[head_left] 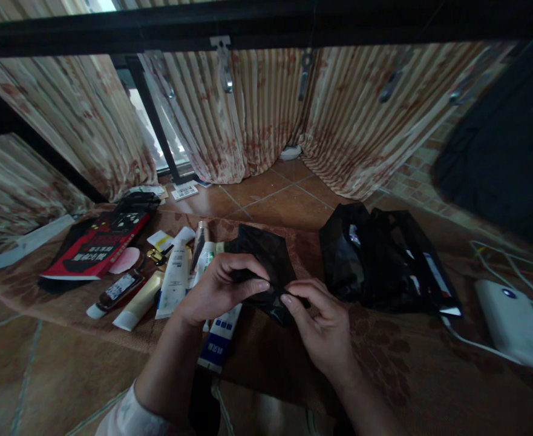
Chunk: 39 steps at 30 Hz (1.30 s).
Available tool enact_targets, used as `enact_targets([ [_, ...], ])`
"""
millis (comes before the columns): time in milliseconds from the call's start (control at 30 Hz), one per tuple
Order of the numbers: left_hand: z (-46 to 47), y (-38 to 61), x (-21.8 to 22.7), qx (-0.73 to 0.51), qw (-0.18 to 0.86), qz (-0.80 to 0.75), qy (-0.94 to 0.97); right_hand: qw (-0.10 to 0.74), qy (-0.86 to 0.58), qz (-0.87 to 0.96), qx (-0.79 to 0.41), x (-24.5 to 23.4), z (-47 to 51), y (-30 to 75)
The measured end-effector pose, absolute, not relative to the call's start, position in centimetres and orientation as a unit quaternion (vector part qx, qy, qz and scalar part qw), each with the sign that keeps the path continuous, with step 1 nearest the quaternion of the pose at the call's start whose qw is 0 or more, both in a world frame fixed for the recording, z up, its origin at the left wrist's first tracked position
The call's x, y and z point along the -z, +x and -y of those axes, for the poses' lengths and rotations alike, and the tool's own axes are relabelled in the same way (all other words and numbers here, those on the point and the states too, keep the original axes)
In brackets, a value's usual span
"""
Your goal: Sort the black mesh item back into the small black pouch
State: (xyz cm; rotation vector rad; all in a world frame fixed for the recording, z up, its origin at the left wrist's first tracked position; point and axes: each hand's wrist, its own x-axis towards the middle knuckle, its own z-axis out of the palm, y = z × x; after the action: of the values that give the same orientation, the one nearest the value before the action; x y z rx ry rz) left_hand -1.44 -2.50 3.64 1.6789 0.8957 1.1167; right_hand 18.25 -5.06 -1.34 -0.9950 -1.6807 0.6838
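Both hands pinch the edge of a small black mesh pouch (270,251) in the middle of the view. My left hand (223,287) has thumb and fingertips closed on its near side. My right hand (318,321) grips it from the right, fingers closed near the left fingertips. What is inside the pouch, if anything, I cannot make out. Left of it lie a white tube (174,281), a cream tube (140,300) and a dark bottle with a white cap (116,292). A blue and white box (219,340) is partly under my left hand.
On the right stands a larger black mesh bag (352,254) with things inside. Further right, a white power bank (511,321) has a cable attached. A red book (98,245) and a pink round item (124,260) lie at the left. A dark rail (266,27) crosses above.
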Motion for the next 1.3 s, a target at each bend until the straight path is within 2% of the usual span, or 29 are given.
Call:
enact_targets([
  [367, 2.4, -1.4, -3.4, -0.443, 0.455, -0.347, 0.690, 0.515, -0.390, 0.736, -0.203, 0.9, 5.1, 17.8],
  [933, 2.5, -1.8, -3.6, -0.460, 0.484, -0.344, 0.660, 0.494, -0.438, 0.699, -0.275, 1.4, 5.5, 18.4],
  [1300, 2.3, -2.2, -3.5, -0.472, 0.475, -0.363, 0.649, 0.523, -0.420, 0.693, -0.265, 1.5, 5.7, 18.8],
])
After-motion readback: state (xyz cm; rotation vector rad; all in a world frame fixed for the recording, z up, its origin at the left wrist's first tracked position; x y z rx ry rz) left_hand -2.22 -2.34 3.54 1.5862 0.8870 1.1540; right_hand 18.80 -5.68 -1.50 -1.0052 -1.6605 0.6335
